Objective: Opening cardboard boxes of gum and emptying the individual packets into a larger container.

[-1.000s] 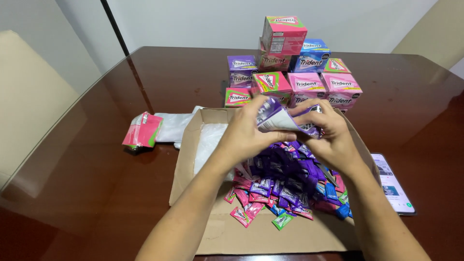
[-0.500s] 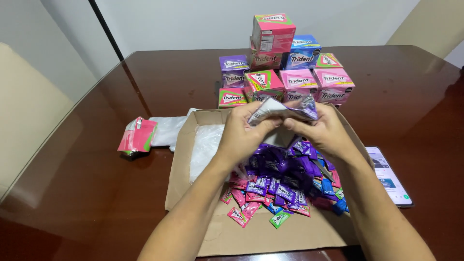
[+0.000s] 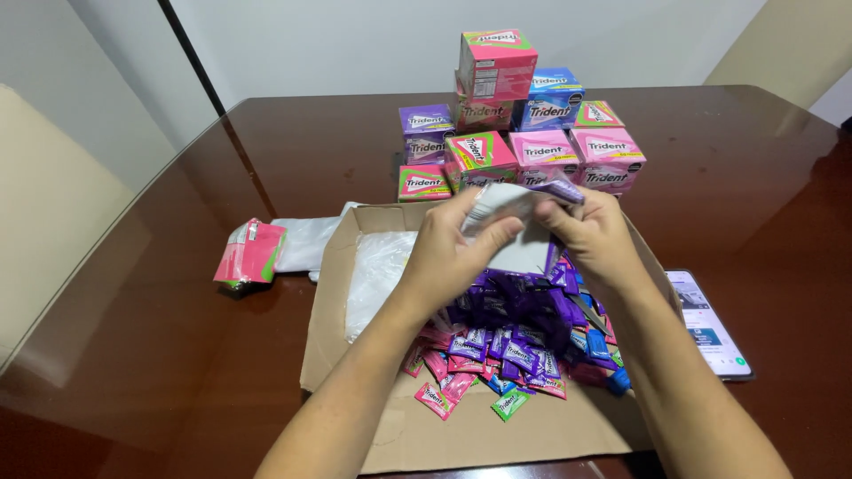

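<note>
Both hands hold an opened purple gum box [image 3: 519, 222], its grey inside showing, above a heap of small gum packets [image 3: 524, 341]. My left hand [image 3: 453, 248] grips the box's left side, thumb across the front. My right hand [image 3: 590, 235] pinches its right top flap. The packets, mostly purple with pink, green and blue ones at the near edge, lie on a flattened cardboard sheet [image 3: 479, 430]. Whether packets remain inside the box is hidden.
Stacked pink, purple and blue gum boxes [image 3: 524, 133] stand behind the cardboard. A flattened pink box [image 3: 251, 253] and clear plastic wrap [image 3: 306, 241] lie to the left. A phone [image 3: 710, 333] rests at the right on the dark glossy table [image 3: 160, 355].
The purple box has tipped further open between the hands, showing more of its grey inside. The view shifted slightly; the pile below looks the same.
</note>
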